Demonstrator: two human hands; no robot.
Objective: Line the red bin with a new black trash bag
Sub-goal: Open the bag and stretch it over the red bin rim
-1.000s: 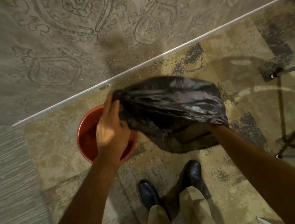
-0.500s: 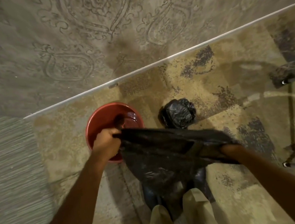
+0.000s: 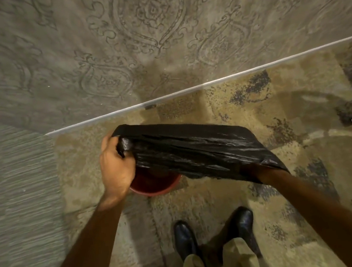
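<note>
Fingers of the left hand curl tight around a gathered corner of the black trash bag, forearm reaching up from 7 o'clock. From 5 o'clock, the right arm disappears inside the bag, its hand hidden, grip impossible to tell. Stretched between both, the bag covers most of the red bin on the patterned carpet.

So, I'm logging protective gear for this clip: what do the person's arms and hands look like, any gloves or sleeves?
Both forearms are bare, with no sleeves in view. The left hand has no glove, ring or watch showing. The right hand is hidden inside the bag, so I can't tell about it.
</note>
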